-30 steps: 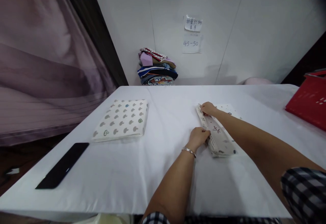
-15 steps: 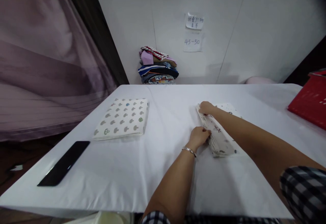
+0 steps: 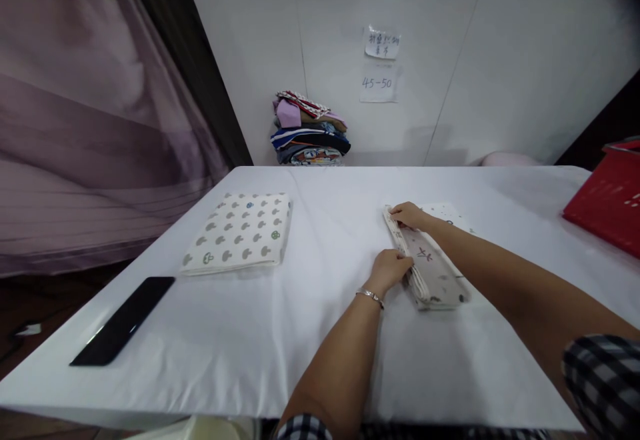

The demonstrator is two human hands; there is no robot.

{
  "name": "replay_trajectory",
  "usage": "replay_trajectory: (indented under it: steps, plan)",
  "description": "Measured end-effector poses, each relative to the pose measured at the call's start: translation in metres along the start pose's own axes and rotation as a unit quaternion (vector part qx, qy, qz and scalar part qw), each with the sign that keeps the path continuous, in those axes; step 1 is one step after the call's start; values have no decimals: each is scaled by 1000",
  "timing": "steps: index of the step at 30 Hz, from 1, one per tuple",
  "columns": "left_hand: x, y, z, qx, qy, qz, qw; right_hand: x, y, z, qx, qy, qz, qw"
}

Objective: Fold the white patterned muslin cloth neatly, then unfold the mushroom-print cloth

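A pale patterned cloth [image 3: 434,273], folded in layers, lies on the right half of the white-covered table. My left hand [image 3: 391,269], with a bracelet at the wrist, pinches the cloth's left folded edge near its middle. Farther up the same edge, my right hand [image 3: 409,215] grips the fold near the far corner, its forearm reaching across the cloth and covering part of it. Another folded cloth [image 3: 240,232], white with grey mushroom prints, rests flat to the left, apart from both hands.
A black flat slab [image 3: 125,320] lies at the table's front left. The red basket [image 3: 607,193] stands at the right edge. Behind the white table [image 3: 225,347], folded fabrics [image 3: 311,130] are stacked against the wall, and paper notes [image 3: 381,63] hang above. A purple curtain [image 3: 90,120] hangs at left.
The left fold of the cloth stands slightly more raised and narrower, showing more of the grey surface beside it. My right hand has shifted slightly; my left hand keeps its place.
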State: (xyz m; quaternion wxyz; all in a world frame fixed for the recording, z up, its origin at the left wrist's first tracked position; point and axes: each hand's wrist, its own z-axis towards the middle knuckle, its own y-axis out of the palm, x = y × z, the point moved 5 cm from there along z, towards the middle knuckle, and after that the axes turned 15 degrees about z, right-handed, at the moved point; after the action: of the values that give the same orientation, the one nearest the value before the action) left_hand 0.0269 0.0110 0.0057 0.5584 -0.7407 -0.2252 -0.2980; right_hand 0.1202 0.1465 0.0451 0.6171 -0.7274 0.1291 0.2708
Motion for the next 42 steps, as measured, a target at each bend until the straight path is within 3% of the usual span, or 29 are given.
replay_trajectory:
  steps: [7, 11, 17, 42]
  plan:
    - [-2, 2, 2, -4, 6, 3, 1000, -2, 0, 0, 37, -105, 59, 992]
    - [-1, 2, 0, -10, 0, -2, 1000, 2, 3, 11, 64, -128, 83, 986]
    - [1, 0, 0, -5, 7, 16, 1000, 16, -5, 27, 105, -129, 77, 983]
    - [4, -3, -2, -3, 18, 38, 999, 18, -2, 48, 51, -83, 19, 995]
